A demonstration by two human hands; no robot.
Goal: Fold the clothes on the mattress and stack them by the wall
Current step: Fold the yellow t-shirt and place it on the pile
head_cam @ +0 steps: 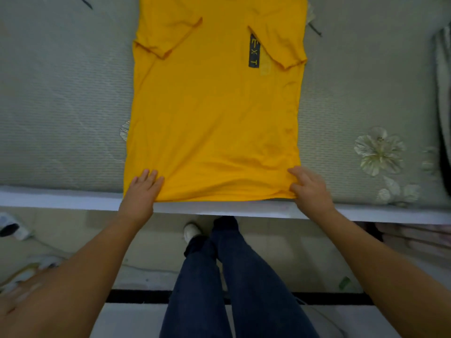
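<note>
A yellow T-shirt [214,113] lies flat on the grey flowered mattress [66,106], hem toward me, both short sleeves folded inward across the chest. A dark label with letters shows near the right sleeve. My left hand [142,189] lies on the hem's left corner with fingers stretched over the cloth; its thumb is hidden. My right hand [308,186] is at the hem's right corner, fingers curled and pinching the bunched fabric. The collar end runs out of the top of the view.
The mattress's white front edge [73,200] runs across the view just below the hem. My legs in dark jeans [231,276] stand on the floor in front of it. A dark and pale garment [441,93] lies at the right edge. Shoes [12,228] sit on the floor left.
</note>
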